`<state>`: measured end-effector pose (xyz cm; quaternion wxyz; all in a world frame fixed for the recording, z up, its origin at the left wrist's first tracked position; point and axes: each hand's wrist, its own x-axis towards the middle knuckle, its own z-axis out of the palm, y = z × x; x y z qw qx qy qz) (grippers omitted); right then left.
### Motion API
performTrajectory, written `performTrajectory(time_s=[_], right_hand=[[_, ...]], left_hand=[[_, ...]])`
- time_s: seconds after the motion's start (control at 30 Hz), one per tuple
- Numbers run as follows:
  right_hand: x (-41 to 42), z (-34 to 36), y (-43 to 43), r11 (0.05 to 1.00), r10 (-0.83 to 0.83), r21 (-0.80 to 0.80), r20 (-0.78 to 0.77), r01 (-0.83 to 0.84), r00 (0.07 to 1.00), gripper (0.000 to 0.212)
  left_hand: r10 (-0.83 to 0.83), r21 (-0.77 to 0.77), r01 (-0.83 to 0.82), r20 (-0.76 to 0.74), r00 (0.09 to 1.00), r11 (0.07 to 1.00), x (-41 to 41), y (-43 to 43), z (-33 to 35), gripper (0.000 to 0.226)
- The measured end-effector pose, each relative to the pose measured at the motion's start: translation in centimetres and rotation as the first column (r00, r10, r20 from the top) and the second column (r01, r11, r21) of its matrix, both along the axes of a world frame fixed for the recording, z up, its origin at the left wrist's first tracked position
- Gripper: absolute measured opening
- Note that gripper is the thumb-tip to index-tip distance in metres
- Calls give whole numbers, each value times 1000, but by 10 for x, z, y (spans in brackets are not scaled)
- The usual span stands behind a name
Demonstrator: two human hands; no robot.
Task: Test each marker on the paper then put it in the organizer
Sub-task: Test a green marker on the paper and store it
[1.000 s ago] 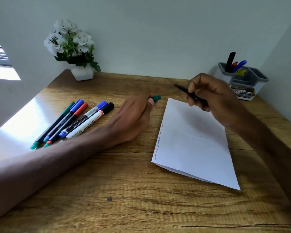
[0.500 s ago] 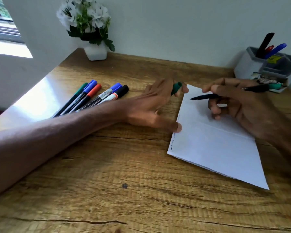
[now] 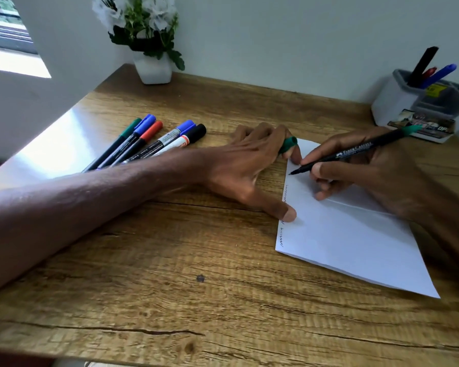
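Right hand [image 3: 376, 173] closed in a writing grip on a black marker [image 3: 353, 152] with a green end, tip down at the paper's [image 3: 355, 234] upper left edge, just beside the left hand's fingertips. Left hand [image 3: 247, 168] spread flat, thumb pressing the paper's left edge where scribbles run, green cap [image 3: 288, 144] pinched between two fingers. Five capped markers [image 3: 154, 141] lie behind the left forearm; organizer [image 3: 398, 102], three markers inside, stands beyond the right hand.
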<state>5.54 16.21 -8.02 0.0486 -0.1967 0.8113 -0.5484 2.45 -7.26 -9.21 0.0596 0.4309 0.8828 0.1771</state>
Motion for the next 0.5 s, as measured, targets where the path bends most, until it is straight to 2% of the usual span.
performTrajectory(time_s=[0.13, 0.33, 0.43, 0.5], right_hand=[[-4, -8, -9, 1000, -6, -13, -139, 4, 990, 6], [-4, -16, -19, 1000, 15, -19, -250, -21, 968, 10], [-4, -18, -20, 1000, 6, -26, -271, -13, 963, 12], [-4, -18, -19, 1000, 7, -8, -281, -9, 960, 11]], left_hand=[[-15, 29, 15, 6, 1000, 999, 1, 1, 0, 80], [1, 52, -3, 29, 1000, 999, -1, 1, -1, 77], [6, 63, -8, 37, 999, 998, -2, 2, -1, 85], [11, 62, -15, 53, 999, 998, -4, 2, -2, 81]])
